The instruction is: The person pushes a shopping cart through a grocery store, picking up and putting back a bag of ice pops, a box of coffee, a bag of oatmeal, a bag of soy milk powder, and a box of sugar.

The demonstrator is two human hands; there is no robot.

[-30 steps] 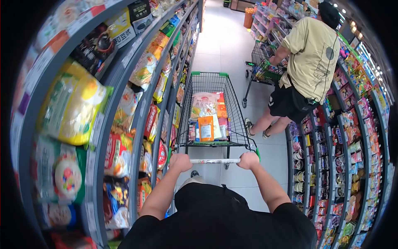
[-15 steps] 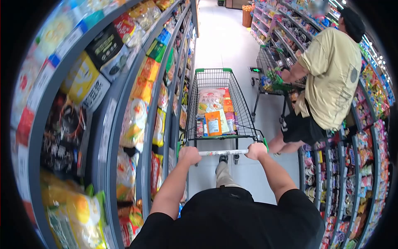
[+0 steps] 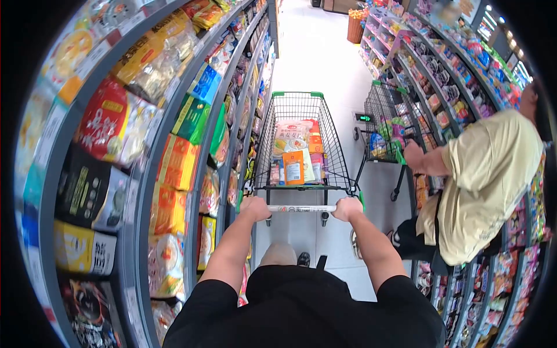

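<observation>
A wire shopping cart (image 3: pixel 342 159) with green corner caps stands in front of me. Its pale handlebar (image 3: pixel 301 209) is gripped at the left end by my left hand (image 3: pixel 254 209) and at the right end by my right hand (image 3: pixel 348 209). Both hands have their fingers wrapped round the bar. Inside the cart lie a large white-and-red bag (image 3: pixel 292 132) with a food picture, an orange packet (image 3: pixel 293 168) with a white label, an orange-red package (image 3: pixel 315 142) and several smaller packs partly hidden behind the orange packet.
Shelves of packaged food (image 3: pixel 174 162) run close along my left. On the right, a person in a beige shirt (image 3: pixel 487 180) leans beside another cart (image 3: pixel 383 124) near snack shelves (image 3: pixel 464 87). The pale floor aisle (image 3: pixel 316 52) continues ahead, with a wicker basket (image 3: pixel 355 29) at the far right.
My cart and I have moved forward along the aisle, so the left shelves have slid back past me. The other person now bends lower and appears nearer the right edge.
</observation>
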